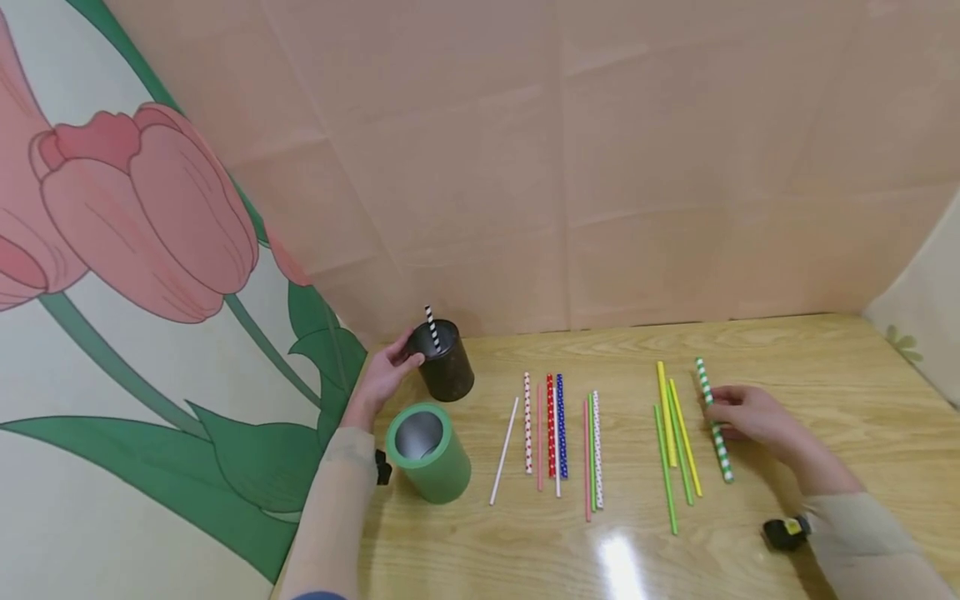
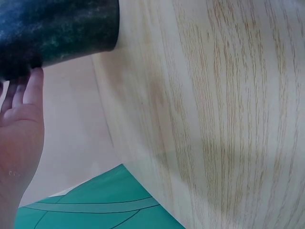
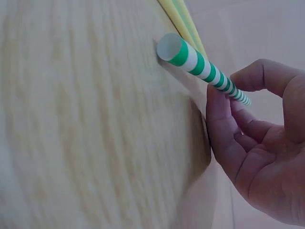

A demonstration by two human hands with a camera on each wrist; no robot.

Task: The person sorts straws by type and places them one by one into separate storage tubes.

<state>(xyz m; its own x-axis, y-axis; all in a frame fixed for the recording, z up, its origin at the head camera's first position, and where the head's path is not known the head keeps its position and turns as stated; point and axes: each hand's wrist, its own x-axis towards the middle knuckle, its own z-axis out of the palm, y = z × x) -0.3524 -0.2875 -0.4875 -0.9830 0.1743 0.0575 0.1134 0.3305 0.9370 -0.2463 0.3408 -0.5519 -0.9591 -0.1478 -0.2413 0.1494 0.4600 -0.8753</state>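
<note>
Only our right-wrist view shows the near opening of the green-striped straw, pinched mid-length between our right fingers.

Rear cup (straw inside) | front cup before it | other straws right

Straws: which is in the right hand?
The green-and-white striped straw, rightmost of all; the other striped one, black-and-white, leans in the black cup.

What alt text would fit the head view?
A person's right hand pinches a green-and-white striped straw at a wooden table, while the left hand holds a black cup with a black-and-white straw inside. Between the hands lie assorted straws; a green cup stands nearer the camera.
</note>
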